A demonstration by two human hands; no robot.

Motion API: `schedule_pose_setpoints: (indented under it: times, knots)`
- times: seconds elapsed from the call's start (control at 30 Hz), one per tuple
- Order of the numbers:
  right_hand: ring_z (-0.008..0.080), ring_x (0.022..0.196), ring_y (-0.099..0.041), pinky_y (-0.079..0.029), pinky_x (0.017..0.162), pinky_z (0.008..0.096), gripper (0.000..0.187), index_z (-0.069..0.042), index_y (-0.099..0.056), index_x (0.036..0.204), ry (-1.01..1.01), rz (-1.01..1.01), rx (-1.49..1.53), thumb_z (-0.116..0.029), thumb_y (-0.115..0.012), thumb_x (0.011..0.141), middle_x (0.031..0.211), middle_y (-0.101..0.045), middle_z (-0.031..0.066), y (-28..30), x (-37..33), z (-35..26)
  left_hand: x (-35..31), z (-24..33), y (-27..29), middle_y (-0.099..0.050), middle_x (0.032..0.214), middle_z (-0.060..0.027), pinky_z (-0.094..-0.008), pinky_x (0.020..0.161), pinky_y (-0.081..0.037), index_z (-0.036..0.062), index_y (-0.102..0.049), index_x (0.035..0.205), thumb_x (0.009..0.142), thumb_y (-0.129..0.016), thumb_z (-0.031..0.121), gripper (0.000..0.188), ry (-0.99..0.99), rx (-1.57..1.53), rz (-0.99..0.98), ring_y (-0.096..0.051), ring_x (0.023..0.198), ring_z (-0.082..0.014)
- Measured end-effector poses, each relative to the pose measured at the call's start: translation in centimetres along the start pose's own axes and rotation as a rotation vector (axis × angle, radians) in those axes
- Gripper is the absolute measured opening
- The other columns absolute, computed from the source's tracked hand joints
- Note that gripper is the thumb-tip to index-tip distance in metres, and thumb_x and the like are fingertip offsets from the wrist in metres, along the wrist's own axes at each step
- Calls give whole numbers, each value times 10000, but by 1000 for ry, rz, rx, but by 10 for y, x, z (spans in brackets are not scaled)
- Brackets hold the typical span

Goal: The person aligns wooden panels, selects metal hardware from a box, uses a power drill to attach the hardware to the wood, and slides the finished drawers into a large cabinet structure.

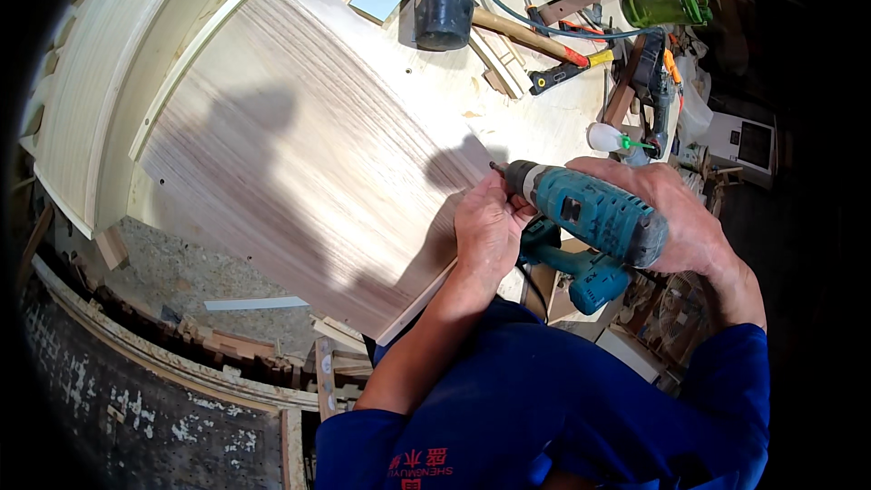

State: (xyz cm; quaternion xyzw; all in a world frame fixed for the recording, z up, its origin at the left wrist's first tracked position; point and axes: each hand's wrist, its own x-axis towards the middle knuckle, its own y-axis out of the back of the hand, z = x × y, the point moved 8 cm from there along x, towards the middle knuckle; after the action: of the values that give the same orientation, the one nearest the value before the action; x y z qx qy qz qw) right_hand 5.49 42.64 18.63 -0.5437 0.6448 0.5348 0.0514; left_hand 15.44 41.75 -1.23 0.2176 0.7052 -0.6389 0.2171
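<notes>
A large curved wood-veneer panel (pixel 299 136) lies across the workbench. My right hand (pixel 676 218) grips a teal cordless drill (pixel 585 213), its bit pointing left at the panel's right edge. My left hand (pixel 487 227) rests against that same edge just below the drill's tip, fingers curled by the thin edge strip (pixel 419 301). Whether the fingers pinch a screw is hidden. Both arms wear blue sleeves.
Behind the panel lie a black rubber mallet (pixel 445 4) with wooden handle, a yellow-handled tool (pixel 567 71), a green hose, a white glue bottle (pixel 606 137) and a second power tool (pixel 660 95). Wood offcuts litter the floor at the lower left.
</notes>
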Motion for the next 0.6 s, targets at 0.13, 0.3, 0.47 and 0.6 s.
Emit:
schedule_pose_setpoints:
  times: [0.13, 0.3, 0.47, 0.6]
  knots:
    - [340, 883, -715, -543, 798, 418, 708, -82, -581, 1325, 11, -4, -70, -217, -806, 668, 990, -727, 164, 2, 4, -1, 0, -1, -1, -663, 1045, -100, -306, 809, -566, -32, -582, 1175, 1083, -351, 119, 291, 2, 13, -34, -641, 866, -162]
    - [373, 856, -693, -532, 737, 438, 662, -101, -610, 1293, 62, 6, -153, -221, -788, 667, 933, -720, 173, 4, 9, -10, 3, -3, 3, -664, 1036, -96, -310, 812, -564, -28, -597, 1166, 1081, -363, 127, 293, -11, 40, 11, -642, 878, -163]
    - [382, 842, -682, -528, 712, 453, 634, -125, -627, 1278, 102, -38, -282, -221, -777, 669, 889, -712, 172, 11, 6, -21, 7, -6, 6, -663, 1029, -88, -296, 793, -557, -20, -613, 1151, 1075, -399, 150, 284, 0, 34, -68, -638, 876, -161]
    - [381, 840, -691, -533, 750, 449, 683, -118, -626, 1297, 172, -19, -358, -214, -773, 637, 897, -712, 187, 20, 2, -22, 3, -3, 6, -643, 1055, -97, -298, 795, -549, -21, -588, 1183, 1065, -440, 175, 273, 18, 58, -56, -620, 886, -167]
